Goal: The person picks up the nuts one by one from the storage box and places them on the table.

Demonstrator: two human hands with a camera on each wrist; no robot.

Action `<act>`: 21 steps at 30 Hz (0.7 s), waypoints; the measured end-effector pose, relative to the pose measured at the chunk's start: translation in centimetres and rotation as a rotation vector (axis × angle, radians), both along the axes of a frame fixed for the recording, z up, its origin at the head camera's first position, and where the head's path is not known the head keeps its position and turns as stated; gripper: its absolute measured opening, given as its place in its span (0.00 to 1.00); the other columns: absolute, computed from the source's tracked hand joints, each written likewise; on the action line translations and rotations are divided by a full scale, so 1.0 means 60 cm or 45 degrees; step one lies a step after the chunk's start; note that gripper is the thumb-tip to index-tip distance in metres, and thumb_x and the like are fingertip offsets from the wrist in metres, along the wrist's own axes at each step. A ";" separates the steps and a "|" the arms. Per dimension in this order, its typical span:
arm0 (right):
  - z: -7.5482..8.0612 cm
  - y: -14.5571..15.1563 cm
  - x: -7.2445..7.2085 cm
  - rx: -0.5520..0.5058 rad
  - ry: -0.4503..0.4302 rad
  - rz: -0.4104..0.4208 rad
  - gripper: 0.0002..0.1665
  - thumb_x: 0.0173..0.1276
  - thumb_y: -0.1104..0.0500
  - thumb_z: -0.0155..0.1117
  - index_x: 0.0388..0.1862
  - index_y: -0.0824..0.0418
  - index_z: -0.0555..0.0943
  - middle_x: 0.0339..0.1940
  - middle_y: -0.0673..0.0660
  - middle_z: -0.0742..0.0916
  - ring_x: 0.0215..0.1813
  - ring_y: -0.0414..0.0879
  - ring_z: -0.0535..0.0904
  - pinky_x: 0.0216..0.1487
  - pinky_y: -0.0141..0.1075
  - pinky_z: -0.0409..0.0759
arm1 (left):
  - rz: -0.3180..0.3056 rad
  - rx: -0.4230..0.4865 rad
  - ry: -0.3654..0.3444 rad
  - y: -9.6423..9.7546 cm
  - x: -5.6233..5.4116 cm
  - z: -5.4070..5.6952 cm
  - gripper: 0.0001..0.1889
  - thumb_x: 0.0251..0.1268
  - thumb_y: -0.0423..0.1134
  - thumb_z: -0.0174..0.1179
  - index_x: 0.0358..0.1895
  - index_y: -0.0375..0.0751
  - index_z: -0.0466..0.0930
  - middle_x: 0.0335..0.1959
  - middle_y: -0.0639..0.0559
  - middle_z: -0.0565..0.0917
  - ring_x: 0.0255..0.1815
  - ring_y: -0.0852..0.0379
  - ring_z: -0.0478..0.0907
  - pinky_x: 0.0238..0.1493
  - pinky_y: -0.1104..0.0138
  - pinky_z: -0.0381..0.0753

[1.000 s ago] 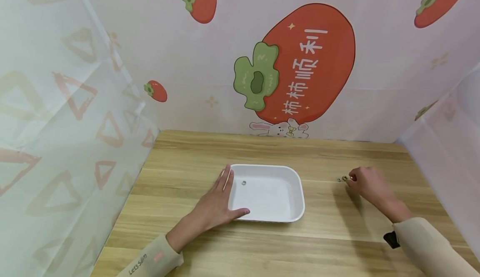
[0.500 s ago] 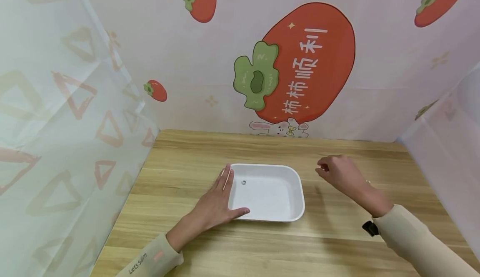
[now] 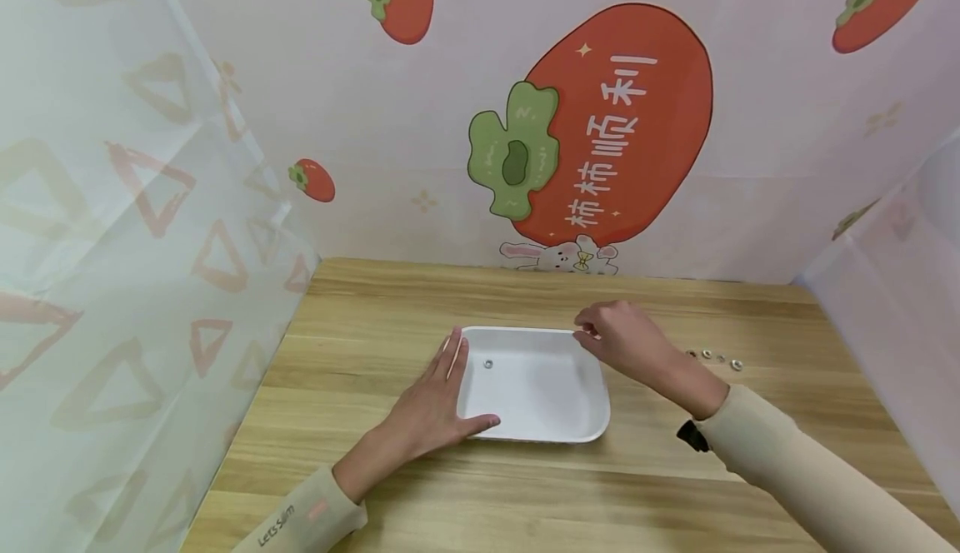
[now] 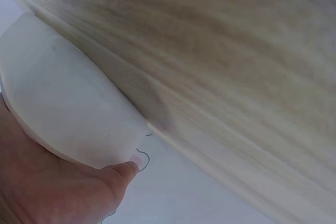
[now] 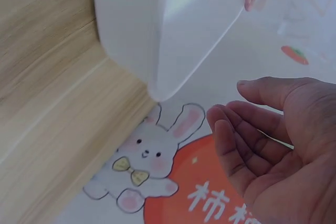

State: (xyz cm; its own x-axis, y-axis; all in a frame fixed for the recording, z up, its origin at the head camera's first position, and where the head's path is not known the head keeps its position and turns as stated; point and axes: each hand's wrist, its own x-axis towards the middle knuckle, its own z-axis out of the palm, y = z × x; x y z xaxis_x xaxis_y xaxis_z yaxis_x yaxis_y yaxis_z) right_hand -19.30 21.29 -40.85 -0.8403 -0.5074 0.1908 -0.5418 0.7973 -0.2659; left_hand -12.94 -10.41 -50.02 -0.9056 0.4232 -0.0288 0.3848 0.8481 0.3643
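Observation:
A white rectangular tray (image 3: 536, 395) sits on the wooden table, with a small metal nut (image 3: 488, 364) inside near its left end. My left hand (image 3: 427, 415) rests along the tray's left end. Its fingers are straight over the left rim, and the thumb lies across the near rim. By the tray's far right corner, my right hand (image 3: 622, 336) hovers with bent fingers. In the right wrist view, thumb and fingertips (image 5: 226, 113) stand close together. No object shows between them, though a small one could be hidden.
Several small nut-like rings (image 3: 707, 355) lie in a row on the table (image 3: 450, 495), right of the tray; my right forearm may hide part of that row. A printed cloth wall (image 3: 405, 120) borders the back, with more cloth at both sides.
My right hand has moved left, from beside the row of small rings to the tray's far right corner, uncovering several rings. The left hand and tray have stayed put.

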 end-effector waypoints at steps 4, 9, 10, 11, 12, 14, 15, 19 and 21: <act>0.000 -0.028 -0.004 0.008 -0.021 0.056 0.05 0.65 0.64 0.78 0.39 0.63 0.92 0.32 0.53 0.91 0.30 0.41 0.81 0.32 0.36 0.85 | 0.001 -0.007 -0.002 -0.001 -0.001 -0.001 0.66 0.63 0.81 0.55 0.87 0.36 0.38 0.89 0.43 0.36 0.89 0.44 0.40 0.77 0.46 0.70; -0.003 -0.057 -0.009 0.041 -0.047 0.117 0.06 0.66 0.63 0.78 0.42 0.63 0.92 0.35 0.54 0.92 0.31 0.42 0.85 0.33 0.35 0.86 | 0.006 -0.010 -0.014 0.000 -0.001 0.001 0.66 0.63 0.80 0.57 0.87 0.35 0.38 0.89 0.43 0.35 0.89 0.44 0.40 0.77 0.46 0.70; -0.002 -0.063 -0.010 0.051 -0.057 0.128 0.07 0.67 0.63 0.78 0.43 0.63 0.92 0.36 0.55 0.92 0.32 0.43 0.86 0.33 0.35 0.87 | 0.006 -0.009 -0.012 0.000 -0.001 0.001 0.66 0.63 0.80 0.57 0.87 0.35 0.38 0.89 0.43 0.36 0.89 0.44 0.41 0.77 0.46 0.70; -0.003 -0.069 -0.011 0.061 -0.067 0.141 0.08 0.67 0.63 0.77 0.43 0.64 0.92 0.37 0.55 0.93 0.32 0.43 0.86 0.33 0.35 0.87 | 0.007 -0.011 -0.011 0.000 -0.001 0.001 0.66 0.63 0.80 0.57 0.87 0.35 0.38 0.89 0.43 0.36 0.89 0.44 0.41 0.77 0.47 0.69; -0.003 -0.074 -0.013 0.075 -0.075 0.153 0.08 0.68 0.63 0.77 0.44 0.64 0.92 0.37 0.56 0.93 0.33 0.43 0.87 0.33 0.34 0.87 | 0.007 -0.012 -0.010 0.000 -0.001 0.001 0.66 0.63 0.80 0.57 0.87 0.35 0.39 0.89 0.43 0.36 0.89 0.44 0.41 0.78 0.47 0.69; -0.003 -0.085 -0.016 0.102 -0.090 0.175 0.08 0.69 0.62 0.76 0.45 0.64 0.92 0.38 0.56 0.93 0.33 0.43 0.86 0.33 0.34 0.87 | 0.008 -0.018 -0.009 0.000 -0.001 0.001 0.66 0.63 0.80 0.57 0.87 0.35 0.39 0.89 0.43 0.36 0.89 0.44 0.41 0.78 0.47 0.69; -0.004 -0.091 -0.017 0.115 -0.093 0.187 0.08 0.69 0.62 0.76 0.44 0.63 0.92 0.38 0.56 0.93 0.32 0.42 0.86 0.33 0.34 0.87 | 0.007 -0.019 -0.007 0.000 -0.001 0.000 0.66 0.63 0.80 0.57 0.87 0.35 0.39 0.89 0.42 0.36 0.89 0.44 0.41 0.78 0.48 0.68; -0.015 -0.110 -0.025 0.156 -0.104 0.246 0.08 0.68 0.62 0.77 0.44 0.63 0.93 0.36 0.55 0.93 0.32 0.42 0.84 0.34 0.35 0.86 | 0.006 -0.026 -0.010 0.000 -0.002 -0.001 0.66 0.63 0.80 0.56 0.87 0.35 0.38 0.89 0.43 0.36 0.89 0.45 0.40 0.78 0.48 0.68; -0.023 -0.119 -0.028 0.174 -0.122 0.277 0.08 0.68 0.62 0.78 0.43 0.63 0.93 0.36 0.55 0.93 0.31 0.41 0.84 0.34 0.35 0.86 | 0.005 -0.025 -0.002 0.000 -0.003 -0.002 0.66 0.63 0.81 0.56 0.87 0.35 0.39 0.89 0.42 0.36 0.89 0.45 0.40 0.78 0.48 0.69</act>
State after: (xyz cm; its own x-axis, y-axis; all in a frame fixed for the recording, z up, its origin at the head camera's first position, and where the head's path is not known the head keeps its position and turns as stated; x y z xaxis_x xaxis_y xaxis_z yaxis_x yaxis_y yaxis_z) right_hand -21.00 14.15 -42.23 -0.7199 -0.6933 0.0329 -0.6816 0.6972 -0.2222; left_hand -13.10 -10.42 -50.16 -0.9073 0.4187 -0.0389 0.3805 0.8568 0.3481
